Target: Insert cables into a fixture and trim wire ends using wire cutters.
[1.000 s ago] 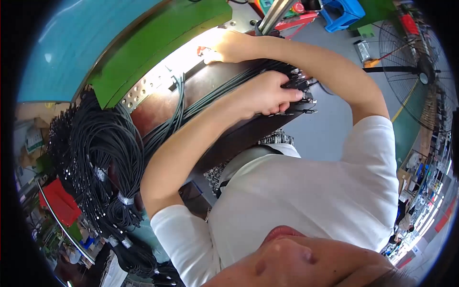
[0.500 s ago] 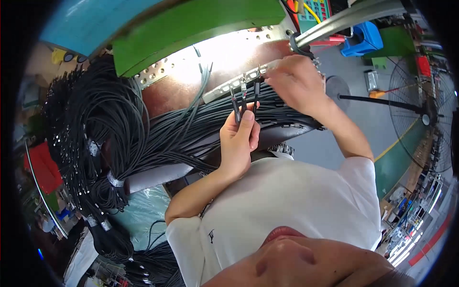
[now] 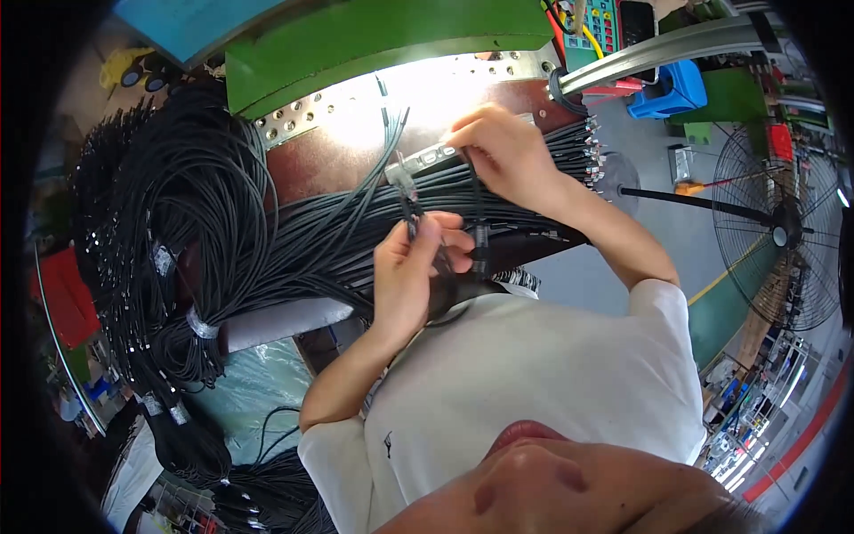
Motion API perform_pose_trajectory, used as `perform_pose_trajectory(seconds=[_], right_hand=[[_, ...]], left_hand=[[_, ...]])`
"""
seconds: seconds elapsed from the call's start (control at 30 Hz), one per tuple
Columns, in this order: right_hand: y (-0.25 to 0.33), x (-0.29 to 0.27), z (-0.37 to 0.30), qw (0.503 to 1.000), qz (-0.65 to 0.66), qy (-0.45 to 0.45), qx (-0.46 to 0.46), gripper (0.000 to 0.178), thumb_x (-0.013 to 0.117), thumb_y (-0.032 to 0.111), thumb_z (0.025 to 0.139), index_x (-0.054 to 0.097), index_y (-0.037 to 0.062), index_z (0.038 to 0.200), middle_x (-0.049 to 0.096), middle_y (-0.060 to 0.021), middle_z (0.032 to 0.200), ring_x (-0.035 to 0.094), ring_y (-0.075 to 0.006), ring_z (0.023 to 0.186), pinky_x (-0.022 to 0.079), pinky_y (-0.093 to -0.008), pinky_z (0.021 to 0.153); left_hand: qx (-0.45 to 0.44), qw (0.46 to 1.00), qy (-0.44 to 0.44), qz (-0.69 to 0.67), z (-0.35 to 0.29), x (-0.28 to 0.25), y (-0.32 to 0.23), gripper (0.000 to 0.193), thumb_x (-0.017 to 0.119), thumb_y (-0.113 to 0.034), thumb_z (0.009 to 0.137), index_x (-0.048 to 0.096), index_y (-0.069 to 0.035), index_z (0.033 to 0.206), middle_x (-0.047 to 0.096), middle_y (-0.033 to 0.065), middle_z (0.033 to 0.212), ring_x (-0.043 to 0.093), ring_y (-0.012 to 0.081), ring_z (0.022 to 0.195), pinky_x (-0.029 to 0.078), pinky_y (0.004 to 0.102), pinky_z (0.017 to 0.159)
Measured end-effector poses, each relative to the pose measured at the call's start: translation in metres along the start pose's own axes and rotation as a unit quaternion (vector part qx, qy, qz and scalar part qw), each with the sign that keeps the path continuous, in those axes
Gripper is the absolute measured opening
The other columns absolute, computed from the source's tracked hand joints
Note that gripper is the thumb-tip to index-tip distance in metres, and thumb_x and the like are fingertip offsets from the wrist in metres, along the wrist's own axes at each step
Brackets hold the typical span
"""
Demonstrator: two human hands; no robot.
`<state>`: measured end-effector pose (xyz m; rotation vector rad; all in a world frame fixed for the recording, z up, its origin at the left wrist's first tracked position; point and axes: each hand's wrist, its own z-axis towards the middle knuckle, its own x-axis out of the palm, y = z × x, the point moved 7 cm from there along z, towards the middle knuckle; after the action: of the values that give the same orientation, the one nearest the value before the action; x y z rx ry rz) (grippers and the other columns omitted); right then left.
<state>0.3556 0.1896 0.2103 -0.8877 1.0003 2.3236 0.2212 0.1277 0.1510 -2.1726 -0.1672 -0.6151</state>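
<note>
Brown surface point(image 3: 307, 169), brightly lit at far side, black cables point(image 3: 325, 227) lying across. Since 0.5 s ago, left hand point(image 3: 407, 267) and right hand point(image 3: 503, 156) both shifted left; 3 fanned cable ends point(image 3: 412, 214) no longer separate clearly. Suggests handling of ends under way. Left grip closed on them, just near of pale strip point(image 3: 433, 157); right fingers bent at strip, hold unclear. Right wrist arched, fingertips leftward.

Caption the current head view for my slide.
Left hand pinches a cable end, right hand over a slotted strip, black cables spread across the bench.
</note>
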Motion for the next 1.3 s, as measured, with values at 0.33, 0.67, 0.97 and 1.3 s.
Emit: perform_pose_trajectory(seconds=[0.33,0.67,0.97,1.3], right_hand=[[0.003,0.030,0.007,0.992,0.024,0.115,-0.043,0.022,0.063,-0.002,0.069,0.055,0.0058,0.088,0.059,-0.0063,0.093,0.059,-0.0268,0.084,0.050,-0.0341,0.065],[0.038,-0.004,0.011,0.982,-0.130,0.040,-0.131,0.021,0.057,0.011,0.071,0.056,0.0065,0.091,0.057,-0.0054,0.091,0.058,-0.0217,0.085,0.049,-0.0315,0.067],[-0.025,0.014,-0.014,0.996,-0.007,0.046,0.070,0.015,0.064,0.008,0.075,0.055,0.0083,0.087,0.060,-0.0087,0.081,0.059,-0.0295,0.075,0.046,-0.0391,0.064],[-0.029,0.019,-0.017,0.989,0.015,0.110,0.101,0.017,0.063,0.003,0.075,0.057,0.0055,0.091,0.062,-0.0091,0.090,0.059,-0.0292,0.082,0.048,-0.0356,0.069]], left_hand=[[-0.001,0.989,0.044,-0.143,0.003,0.002,-0.005,0.031,0.046,-0.026,0.096,0.057,0.002,0.104,0.045,-0.0003,0.062,0.039,0.0059,0.053,0.035,0.0220,0.049],[-0.040,0.994,0.051,-0.086,0.005,0.013,0.004,0.032,0.048,-0.025,0.094,0.060,0.004,0.099,0.053,0.0061,0.062,0.046,0.0116,0.050,0.038,0.0253,0.047],[0.049,0.995,0.083,0.033,0.003,0.013,-0.018,0.041,0.033,-0.029,0.099,0.058,0.003,0.101,0.062,0.0121,0.068,0.053,0.0117,0.051,0.041,0.0201,0.049],[-0.001,0.987,0.152,-0.050,0.009,0.023,-0.006,0.043,0.036,-0.034,0.099,0.056,0.004,0.103,0.059,0.0105,0.065,0.050,0.0113,0.049,0.042,0.0208,0.048]])
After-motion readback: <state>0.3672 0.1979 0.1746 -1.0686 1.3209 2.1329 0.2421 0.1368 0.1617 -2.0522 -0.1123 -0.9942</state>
